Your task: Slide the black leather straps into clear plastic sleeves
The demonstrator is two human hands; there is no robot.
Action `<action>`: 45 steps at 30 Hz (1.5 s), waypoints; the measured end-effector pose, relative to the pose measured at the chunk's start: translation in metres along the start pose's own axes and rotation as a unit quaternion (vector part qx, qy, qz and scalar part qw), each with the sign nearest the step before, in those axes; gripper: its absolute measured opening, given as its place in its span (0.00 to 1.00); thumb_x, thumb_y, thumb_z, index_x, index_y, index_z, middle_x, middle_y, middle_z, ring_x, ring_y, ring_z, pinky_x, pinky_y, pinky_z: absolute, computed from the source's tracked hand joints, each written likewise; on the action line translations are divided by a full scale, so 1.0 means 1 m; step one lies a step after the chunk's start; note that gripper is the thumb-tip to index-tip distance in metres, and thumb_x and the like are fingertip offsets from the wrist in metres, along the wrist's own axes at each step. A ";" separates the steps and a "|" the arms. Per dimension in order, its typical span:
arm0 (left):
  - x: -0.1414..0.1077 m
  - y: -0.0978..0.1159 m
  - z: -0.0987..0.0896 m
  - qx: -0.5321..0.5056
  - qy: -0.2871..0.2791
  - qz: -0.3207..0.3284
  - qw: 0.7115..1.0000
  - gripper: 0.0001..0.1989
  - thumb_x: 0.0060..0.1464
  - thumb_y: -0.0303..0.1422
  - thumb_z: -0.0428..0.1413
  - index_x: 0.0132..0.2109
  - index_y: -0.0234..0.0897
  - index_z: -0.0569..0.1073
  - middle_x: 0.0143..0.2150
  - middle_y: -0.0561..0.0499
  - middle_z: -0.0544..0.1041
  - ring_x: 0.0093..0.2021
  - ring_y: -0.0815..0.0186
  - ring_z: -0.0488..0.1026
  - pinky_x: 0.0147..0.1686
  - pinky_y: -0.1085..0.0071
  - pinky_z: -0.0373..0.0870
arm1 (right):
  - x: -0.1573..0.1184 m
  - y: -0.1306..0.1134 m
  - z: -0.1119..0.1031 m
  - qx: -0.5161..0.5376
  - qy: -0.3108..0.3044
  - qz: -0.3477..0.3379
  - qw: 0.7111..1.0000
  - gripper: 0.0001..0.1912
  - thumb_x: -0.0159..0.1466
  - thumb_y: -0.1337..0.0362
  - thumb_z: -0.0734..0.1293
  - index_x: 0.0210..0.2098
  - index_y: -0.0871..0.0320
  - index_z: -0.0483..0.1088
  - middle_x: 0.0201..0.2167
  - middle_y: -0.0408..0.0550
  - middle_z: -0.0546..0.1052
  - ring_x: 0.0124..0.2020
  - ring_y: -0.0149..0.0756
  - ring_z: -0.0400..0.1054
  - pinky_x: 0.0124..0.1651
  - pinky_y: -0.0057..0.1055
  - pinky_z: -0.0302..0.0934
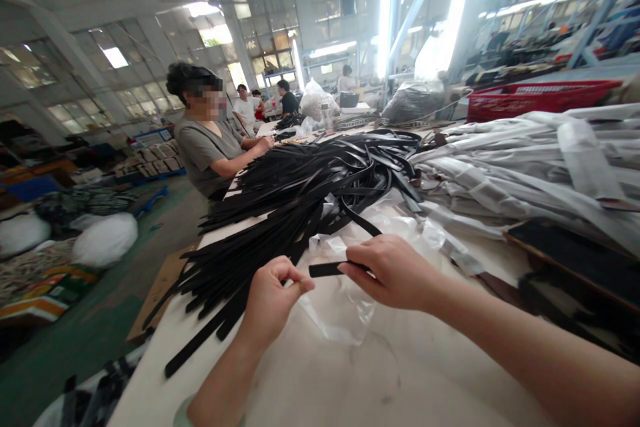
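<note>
My right hand (387,270) is closed around a black strap (325,269), whose squared end sticks out to the left. Behind the knuckles the strap runs back toward the pile of black straps (280,193). My left hand (277,293) is closed in a pinch just left of the strap's end, apart from it; whatever lies between its fingertips is too small to make out. Under and behind both hands a clear plastic bag (340,320) lies crumpled on the pale tabletop (320,380).
Long white-wrapped strips (525,160) are heaped on the right, with a red basket (540,99) behind. Across the table on the left stands a co-worker (205,147), hands at the black straps. Filled sacks (105,240) lie on the floor at left.
</note>
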State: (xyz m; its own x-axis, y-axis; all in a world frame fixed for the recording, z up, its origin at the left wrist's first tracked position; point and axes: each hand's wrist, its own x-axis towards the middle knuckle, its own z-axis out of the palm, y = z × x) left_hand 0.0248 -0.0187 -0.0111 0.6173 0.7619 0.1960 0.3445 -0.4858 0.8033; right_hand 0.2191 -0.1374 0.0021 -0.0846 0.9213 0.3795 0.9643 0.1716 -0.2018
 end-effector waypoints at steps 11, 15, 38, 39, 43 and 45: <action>0.002 0.001 -0.002 -0.001 -0.011 0.000 1.000 0.07 0.43 0.33 0.61 0.22 0.36 0.74 0.26 0.54 0.69 0.29 0.66 0.67 0.33 0.70 0.61 | 0.000 -0.002 -0.001 -0.031 -0.012 0.001 0.999 0.19 0.68 0.57 0.55 0.24 0.59 0.64 0.19 0.46 0.71 0.20 0.29 0.59 0.27 0.32 0.40; 0.001 0.003 -0.002 0.000 -0.011 0.004 1.000 0.08 0.43 0.33 0.61 0.21 0.36 0.74 0.26 0.53 0.70 0.29 0.66 0.68 0.33 0.71 0.61 | 0.000 -0.002 -0.002 -0.037 -0.018 -0.001 0.999 0.19 0.68 0.57 0.56 0.25 0.59 0.66 0.19 0.46 0.72 0.20 0.30 0.61 0.27 0.32 0.40; -0.013 0.011 0.020 0.148 -0.132 0.135 0.971 0.10 0.54 0.25 0.49 0.30 0.38 0.73 0.34 0.48 0.73 0.36 0.63 0.71 0.37 0.70 0.63 | -0.001 -0.019 0.010 -0.084 -0.095 -0.100 0.987 0.16 0.68 0.56 0.58 0.32 0.59 0.70 0.26 0.49 0.77 0.26 0.37 0.70 0.31 0.32 0.52; -0.013 0.011 0.019 0.155 -0.131 0.123 0.971 0.09 0.54 0.26 0.49 0.30 0.38 0.72 0.33 0.49 0.74 0.36 0.63 0.71 0.37 0.70 0.63 | 0.000 -0.016 0.008 -0.076 -0.087 -0.096 0.989 0.17 0.68 0.54 0.58 0.33 0.59 0.70 0.27 0.49 0.77 0.28 0.38 0.70 0.33 0.32 0.53; -0.010 0.013 0.009 0.187 -0.129 0.035 0.973 0.09 0.56 0.29 0.48 0.29 0.40 0.69 0.26 0.52 0.74 0.29 0.62 0.71 0.31 0.70 0.60 | 0.005 0.008 -0.005 -0.063 -0.031 -0.054 0.996 0.18 0.68 0.55 0.59 0.30 0.59 0.70 0.29 0.49 0.76 0.34 0.37 0.69 0.50 0.38 0.52; -0.008 0.014 0.004 0.186 -0.123 0.009 0.975 0.09 0.56 0.31 0.47 0.29 0.40 0.68 0.25 0.52 0.74 0.28 0.62 0.72 0.30 0.70 0.59 | 0.007 0.019 -0.009 -0.066 -0.016 -0.036 0.997 0.17 0.68 0.58 0.59 0.27 0.59 0.69 0.27 0.47 0.75 0.34 0.36 0.68 0.55 0.40 0.47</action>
State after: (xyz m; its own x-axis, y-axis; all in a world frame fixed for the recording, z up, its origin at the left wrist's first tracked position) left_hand 0.0278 -0.0329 -0.0038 0.7607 0.6483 0.0304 0.5362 -0.6542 0.5334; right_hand 0.2395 -0.1309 0.0090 -0.1614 0.9194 0.3588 0.9798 0.1928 -0.0534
